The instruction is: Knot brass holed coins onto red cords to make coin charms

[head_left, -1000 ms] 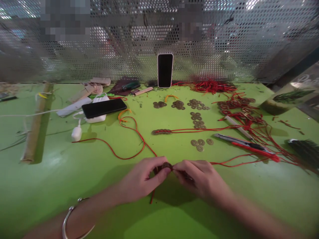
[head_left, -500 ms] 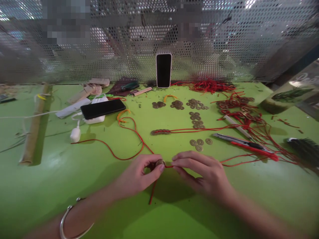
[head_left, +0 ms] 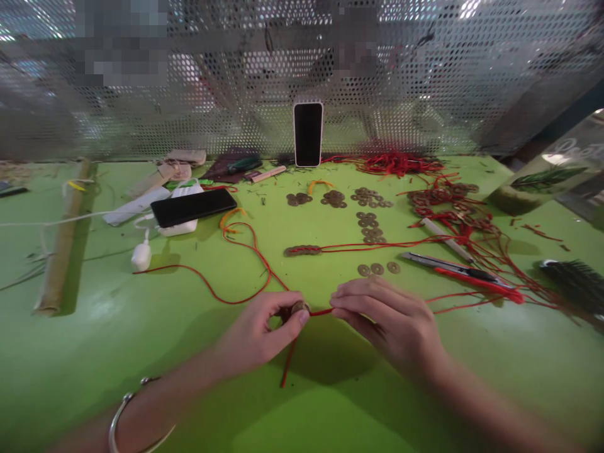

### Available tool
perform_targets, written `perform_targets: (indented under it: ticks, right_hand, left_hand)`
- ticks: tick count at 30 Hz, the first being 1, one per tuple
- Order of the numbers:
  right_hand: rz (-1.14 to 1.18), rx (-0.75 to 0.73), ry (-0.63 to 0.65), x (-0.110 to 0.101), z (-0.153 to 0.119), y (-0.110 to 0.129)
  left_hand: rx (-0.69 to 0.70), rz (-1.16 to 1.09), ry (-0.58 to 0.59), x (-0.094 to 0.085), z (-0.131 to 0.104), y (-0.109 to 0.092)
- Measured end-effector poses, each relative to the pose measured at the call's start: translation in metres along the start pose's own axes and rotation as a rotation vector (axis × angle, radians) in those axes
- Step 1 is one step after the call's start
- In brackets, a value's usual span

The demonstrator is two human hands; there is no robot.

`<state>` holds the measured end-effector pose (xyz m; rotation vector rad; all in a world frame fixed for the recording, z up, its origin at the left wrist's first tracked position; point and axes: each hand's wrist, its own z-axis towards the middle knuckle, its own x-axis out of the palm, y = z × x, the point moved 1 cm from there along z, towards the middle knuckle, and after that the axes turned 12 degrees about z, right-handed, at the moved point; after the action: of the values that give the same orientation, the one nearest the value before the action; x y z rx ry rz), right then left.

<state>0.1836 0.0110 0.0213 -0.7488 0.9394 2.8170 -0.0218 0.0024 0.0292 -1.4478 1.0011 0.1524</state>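
Stringing of coins on a green table, with the threaded coin row as landmark. The left hand, on the near side of the row, is closed, thumb against fingers, around a small stack of coins. The right hand, nearer the person than the row and to its right, pinches a red cord between thumb and fingertips; the cord spans the narrow gap from the stack to this hand. How many coins the stack contains cannot be told, the fingers covering part of it.

To the right of the row lie flat loose coins and, farther right, a utility knife. Beyond the row, an upright phone stands before a perforated metal screen, with a tangle of red cord to the right. To the left of the row are a flat-lying phone and a white plug; farther left lies a tan tube.
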Motion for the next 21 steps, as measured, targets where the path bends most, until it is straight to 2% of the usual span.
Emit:
perform_targets:
  ticks: [2, 4, 7, 9, 11, 14, 17, 19, 21]
  right_hand:
    - [-0.035, -0.012, -0.002, -0.003, 0.001, 0.001]
    - [-0.027, 0.042, 0.023, -0.007, 0.003, 0.002]
    - [0.134, 0.259, 0.137, -0.015, 0.005, -0.004]
    - [0.334, 0.389, 0.147, -0.025, 0.008, -0.013]
    - [0.542, 0.436, -0.024, -0.042, 0.012, -0.021]
    - [0.751, 0.497, -0.445, -0.079, 0.017, -0.033]
    - [0.863, 0.618, -0.769, -0.117, 0.012, -0.042]
    - [0.872, 0.619, -0.877, -0.137, 0.005, -0.050]
    - [0.829, 0.583, -0.860, -0.148, -0.002, -0.060]
  left_hand:
    - [0.002, 0.002, -0.004, 0.000, 0.000, 0.000]
    - [0.000, -0.001, -0.003, 0.000, 0.000, 0.000]
    - [0.004, -0.010, -0.008, -0.001, 0.001, 0.002]
    - [0.001, -0.038, -0.023, -0.003, 0.001, 0.004]
    - [0.001, -0.081, -0.029, -0.004, 0.001, 0.006]
    - [0.003, -0.168, -0.033, -0.006, 0.002, 0.010]
    - [-0.006, -0.314, -0.072, -0.007, 0.003, 0.015]
    - [0.007, -0.421, -0.096, -0.007, 0.003, 0.019]
    - [0.033, -0.482, -0.096, -0.008, 0.001, 0.021]
